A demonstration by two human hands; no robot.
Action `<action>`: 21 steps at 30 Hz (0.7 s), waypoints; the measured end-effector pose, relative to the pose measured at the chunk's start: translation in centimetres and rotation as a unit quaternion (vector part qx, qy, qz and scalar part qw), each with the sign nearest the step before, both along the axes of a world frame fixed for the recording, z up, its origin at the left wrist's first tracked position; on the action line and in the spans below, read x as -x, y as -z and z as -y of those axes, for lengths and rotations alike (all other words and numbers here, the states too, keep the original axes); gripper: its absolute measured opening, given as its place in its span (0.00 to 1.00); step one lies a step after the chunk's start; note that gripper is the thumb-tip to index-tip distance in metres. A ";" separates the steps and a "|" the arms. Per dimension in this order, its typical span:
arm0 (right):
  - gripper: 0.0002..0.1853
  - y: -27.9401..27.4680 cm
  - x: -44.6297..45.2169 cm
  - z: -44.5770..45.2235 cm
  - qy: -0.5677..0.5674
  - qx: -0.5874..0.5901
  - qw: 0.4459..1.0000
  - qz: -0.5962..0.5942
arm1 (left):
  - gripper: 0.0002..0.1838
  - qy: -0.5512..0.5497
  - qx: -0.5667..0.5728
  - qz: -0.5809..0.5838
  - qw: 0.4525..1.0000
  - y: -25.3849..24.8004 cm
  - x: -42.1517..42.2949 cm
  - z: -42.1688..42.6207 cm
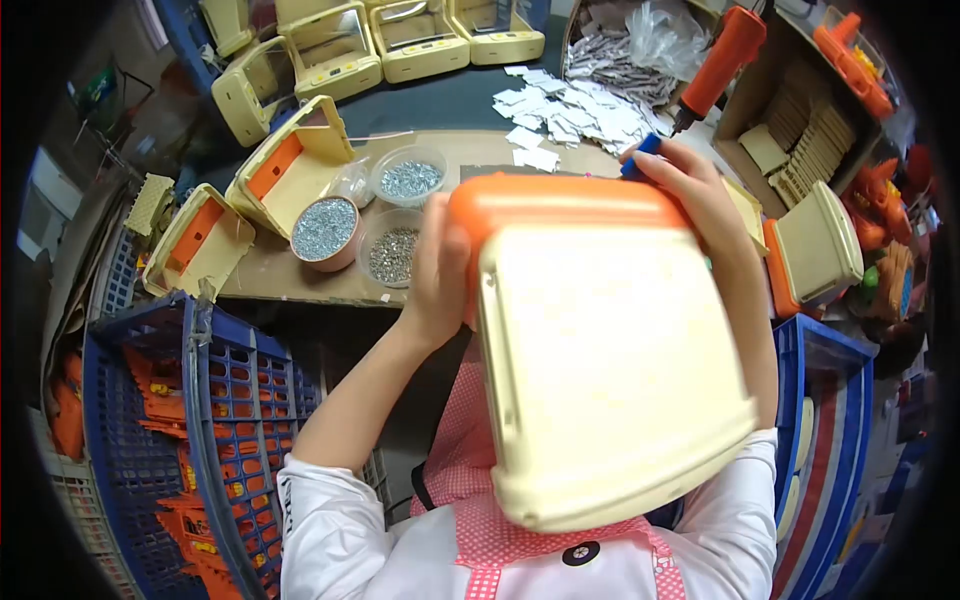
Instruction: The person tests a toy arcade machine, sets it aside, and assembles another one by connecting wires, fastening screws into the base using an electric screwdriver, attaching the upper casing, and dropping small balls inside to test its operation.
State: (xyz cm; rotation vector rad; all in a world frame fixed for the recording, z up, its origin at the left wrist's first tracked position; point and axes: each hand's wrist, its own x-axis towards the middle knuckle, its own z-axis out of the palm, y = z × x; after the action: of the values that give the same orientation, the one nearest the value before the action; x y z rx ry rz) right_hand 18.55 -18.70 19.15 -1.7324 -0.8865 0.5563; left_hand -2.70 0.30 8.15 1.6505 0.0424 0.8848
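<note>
At left on my dark worktop [420, 108], two open cream plastic shells [290, 165] with orange panels stand near a round pink tub [328, 264] of small silver metal parts. At center, my left hand [440, 268], half curled, grips the orange side of a boxy orange-and-cream plastic casing [615, 360], held up before my chest. The casing looks stiff, hollow and fairly light, its smooth face likely slippery, so the side edges seem the surest hold. At right, a small blue piece [642, 157] is pinched in my right hand [705, 195], nearly closed by the casing's top corner; whether its palm bears weight, I cannot tell
</note>
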 end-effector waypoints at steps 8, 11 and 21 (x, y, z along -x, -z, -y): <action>0.29 8.5 -8.3 -1.5 0.024 0.043 0.980 0.193 | 0.40 0.063 0.378 -0.228 0.895 1.5 -3.8 -0.7; 0.29 11.1 -9.4 -1.6 0.020 -0.051 0.984 0.170 | 0.39 0.051 0.421 -0.225 0.877 3.2 -4.0 -1.5; 0.29 14.9 -13.4 -5.2 -0.085 -0.220 0.972 0.019 | 0.33 0.046 0.134 -0.258 0.956 4.6 -3.5 -3.2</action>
State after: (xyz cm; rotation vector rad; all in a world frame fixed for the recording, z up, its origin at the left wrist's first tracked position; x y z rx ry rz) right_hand 31.94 -13.50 4.29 -1.2774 -1.1007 0.3998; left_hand 0.83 3.51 3.56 1.5700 0.4241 0.3399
